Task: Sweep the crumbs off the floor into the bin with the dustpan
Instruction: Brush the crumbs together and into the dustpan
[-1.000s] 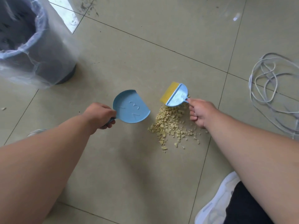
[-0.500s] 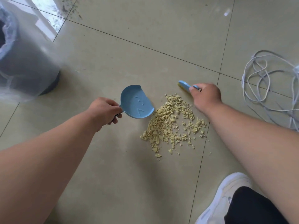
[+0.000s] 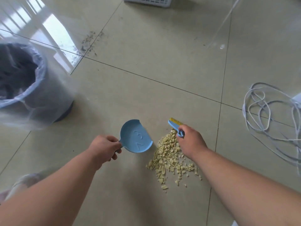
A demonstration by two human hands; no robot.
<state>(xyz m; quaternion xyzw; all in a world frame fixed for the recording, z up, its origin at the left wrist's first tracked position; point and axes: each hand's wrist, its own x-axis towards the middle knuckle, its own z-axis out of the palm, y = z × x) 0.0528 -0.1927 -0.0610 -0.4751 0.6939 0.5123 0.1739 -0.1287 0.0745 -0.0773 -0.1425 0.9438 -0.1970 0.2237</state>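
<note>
A: Crumbs [image 3: 169,159] lie heaped on the tiled floor [image 3: 162,62], spilling toward the near edge, with 1 grout line running just beside the heap on its right.

B: And the dustpan [image 3: 136,136]?

A: Blue, empty, its open lip facing the heap and just beside it — not yet under any crumbs. The left hand [image 3: 105,148] has its fingers curled round the pan's short handle.

B: The other hand?

A: The right hand [image 3: 189,143] grips the handle of the small blue brush [image 3: 175,125]; the yellow bristles sit at the far end of the heap. Whether they touch the tile I cannot tell.

B: So the step is sweeping into the pan. How to do it well?

A: My judgement: press the lip flat to the tile so nothing slides beneath, and tilt the handle only slightly. Draw the brush in short strokes from the far and right side toward the pan, starting behind the stragglers nearest the person rather than through the middle. Light flakes like these probably scatter if flicked hard.

B: Then the bin [image 3: 24,88]?

A: It stands well apart at the left edge of the floor, lined with a clear bag, mouth open. Carry the pan level — the walls look low, so a tilt could spill the load.
</note>
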